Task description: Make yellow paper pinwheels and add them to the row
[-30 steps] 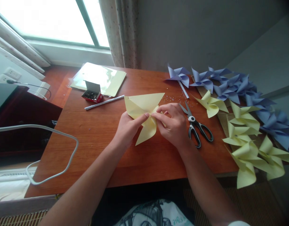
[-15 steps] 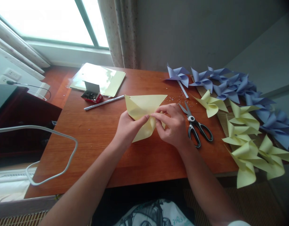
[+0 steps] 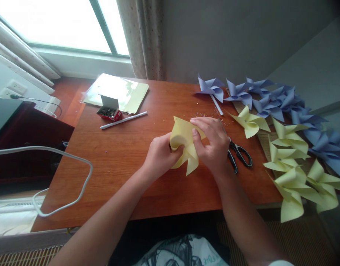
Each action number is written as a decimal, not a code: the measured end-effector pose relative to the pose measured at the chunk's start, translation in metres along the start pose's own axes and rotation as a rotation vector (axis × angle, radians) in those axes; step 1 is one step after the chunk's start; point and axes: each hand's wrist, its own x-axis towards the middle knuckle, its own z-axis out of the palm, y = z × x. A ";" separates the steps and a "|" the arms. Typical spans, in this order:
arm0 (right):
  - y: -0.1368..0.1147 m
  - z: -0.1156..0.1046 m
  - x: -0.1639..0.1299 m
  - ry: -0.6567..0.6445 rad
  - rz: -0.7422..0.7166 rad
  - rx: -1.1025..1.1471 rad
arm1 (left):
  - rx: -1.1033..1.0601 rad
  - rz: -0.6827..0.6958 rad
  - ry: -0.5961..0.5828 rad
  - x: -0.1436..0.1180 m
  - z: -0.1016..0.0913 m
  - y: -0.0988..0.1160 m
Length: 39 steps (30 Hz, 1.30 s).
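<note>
A yellow paper pinwheel, partly folded with curled blades, is between my hands above the wooden table. My left hand pinches its middle from the left, thumb on top of the folded paper. My right hand is on its right side, thumb and fingers around a flap near the upper right corner; how firmly they press is hard to see. A flat corner with a small hole points away from me. Close to the right wrist lie black-handled scissors, their blades hidden behind the hand.
Yellow pinwheels and purple pinwheels crowd the right side, partly on cardboard. One purple pinwheel has a paper stick. At the back left are yellow sheets, a small red box and a rolled white stick.
The yellow paper has turned and its blades are gathered more toward the centre. My left hand shifted right with it; my right hand moved from the centre to the outer right corner.
</note>
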 end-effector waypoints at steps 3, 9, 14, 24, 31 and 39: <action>-0.001 0.002 0.000 -0.060 0.009 0.027 | 0.079 0.064 -0.061 -0.001 0.001 0.001; -0.003 0.001 -0.001 0.048 0.117 0.079 | -0.062 -0.032 -0.090 0.000 0.000 0.001; -0.004 -0.002 0.001 0.066 0.102 0.177 | -0.341 -0.140 -0.072 0.003 -0.002 -0.003; 0.004 -0.004 0.004 -0.130 -0.091 0.203 | -0.677 -0.367 0.018 0.007 -0.011 0.006; 0.006 -0.002 0.003 -0.156 -0.079 0.166 | -0.732 -0.412 0.021 0.006 -0.011 0.006; 0.010 -0.001 0.002 -0.128 -0.069 0.136 | -0.731 -0.415 0.007 0.005 -0.011 0.003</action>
